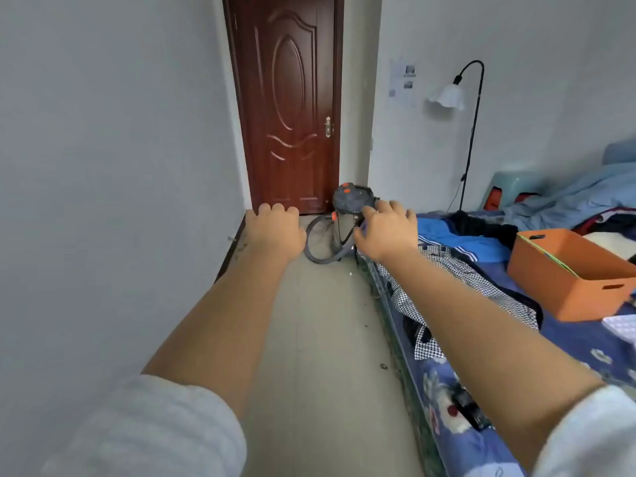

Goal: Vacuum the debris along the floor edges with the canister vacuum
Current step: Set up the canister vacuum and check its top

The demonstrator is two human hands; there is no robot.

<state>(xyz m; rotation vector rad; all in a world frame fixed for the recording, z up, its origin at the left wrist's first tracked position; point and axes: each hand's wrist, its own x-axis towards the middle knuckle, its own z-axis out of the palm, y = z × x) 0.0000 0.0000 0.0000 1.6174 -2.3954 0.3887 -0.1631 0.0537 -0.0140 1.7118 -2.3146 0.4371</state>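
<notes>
A grey canister vacuum (351,201) with orange buttons stands on the floor by the brown door, its grey hose (311,249) looped beside it. Both my arms stretch forward over the floor. My left hand (275,228) hangs in the air left of the hose, fingers loosely curled, holding nothing. My right hand (387,232) is held out in front of the vacuum's right side, fingers relaxed, also holding nothing. Dark bits of debris (383,366) lie along the bed's edge, and more debris (241,246) lies along the left wall's skirting.
A narrow strip of pale floor (320,339) runs between the left wall and a bed (516,356) on the right. On the bed lie clothes and an orange box (568,273). A floor lamp (471,132) stands by the far wall.
</notes>
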